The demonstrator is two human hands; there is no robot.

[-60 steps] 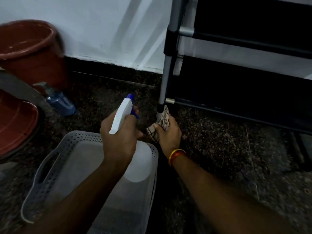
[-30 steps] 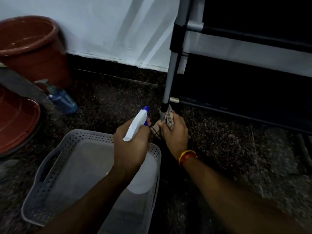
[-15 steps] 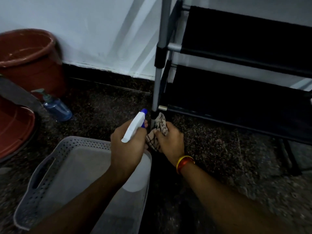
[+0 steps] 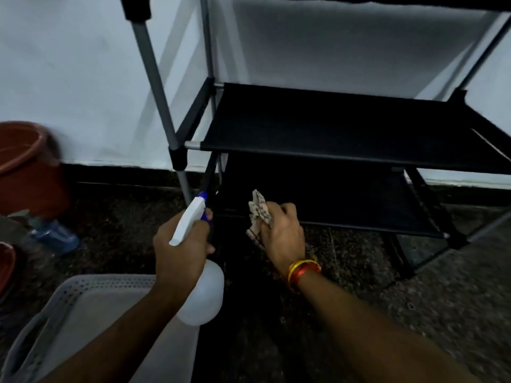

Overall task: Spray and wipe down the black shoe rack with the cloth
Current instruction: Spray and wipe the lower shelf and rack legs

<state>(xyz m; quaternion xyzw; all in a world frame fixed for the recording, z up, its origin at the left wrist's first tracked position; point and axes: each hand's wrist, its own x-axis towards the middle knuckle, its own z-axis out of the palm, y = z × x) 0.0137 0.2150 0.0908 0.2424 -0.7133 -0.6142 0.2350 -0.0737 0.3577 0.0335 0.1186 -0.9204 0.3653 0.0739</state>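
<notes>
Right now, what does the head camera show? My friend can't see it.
A left hand holds a white spray bottle and a right hand grips a crumpled cloth by a black shoe rack's bottom shelf. A grey basket sits nearby.

Open gap is seen between the middle shelf (image 4: 331, 125) and bottom shelf (image 4: 331, 200) of the shoe rack (image 4: 177, 158), entered from the front. The left side is bounded by the grey front post (image 4: 154, 76). Floor left is blocked by the red bucket (image 4: 25, 167), a blue bottle (image 4: 55, 236) and the grey basket (image 4: 91, 308).
</notes>
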